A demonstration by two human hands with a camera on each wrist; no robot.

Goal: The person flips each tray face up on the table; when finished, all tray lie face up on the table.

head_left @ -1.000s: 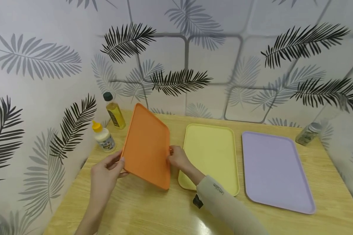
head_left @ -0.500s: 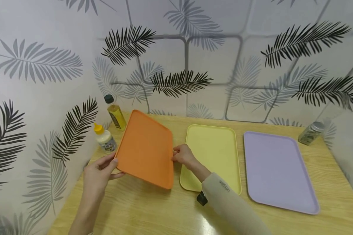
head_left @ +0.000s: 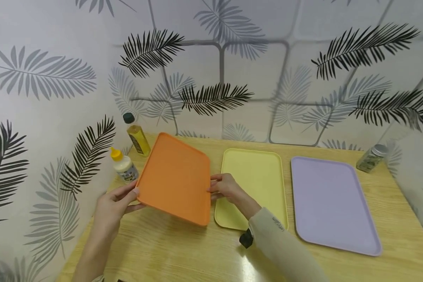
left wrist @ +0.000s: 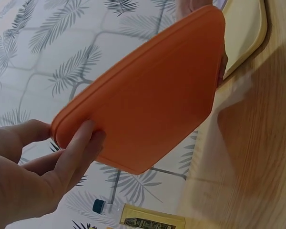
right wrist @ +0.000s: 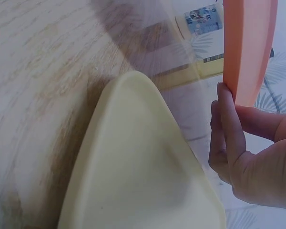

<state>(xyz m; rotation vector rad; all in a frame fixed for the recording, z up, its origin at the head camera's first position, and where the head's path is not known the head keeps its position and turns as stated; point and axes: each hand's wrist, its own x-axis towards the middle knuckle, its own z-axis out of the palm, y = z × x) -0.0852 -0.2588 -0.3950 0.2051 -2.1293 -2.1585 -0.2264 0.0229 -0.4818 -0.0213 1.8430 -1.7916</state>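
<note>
An orange tray (head_left: 176,180) is held tilted above the left part of the table, its left side higher than its right. My left hand (head_left: 111,211) pinches its near left corner, thumb on the upper face and fingers beneath, as the left wrist view shows. On the tray's right edge my right hand (head_left: 229,188) grips the rim between thumb and fingers; the right wrist view shows this hand (right wrist: 257,157) from the side. Just under the right hand lies a yellow tray (head_left: 257,176), flat on the table. To its right is a flat purple tray (head_left: 333,203).
At the left edge of the wooden table (head_left: 183,254) stand a white bottle with a yellow cap (head_left: 126,168) and an oil bottle (head_left: 139,139), close to the orange tray. A glass jar (head_left: 371,158) stands at the back right. Leaf-patterned walls border the table.
The orange tray has been lowered and tilted flatter, its right edge shifting right. My left hand has moved left and slightly down with it, and my right hand has moved a little right.
</note>
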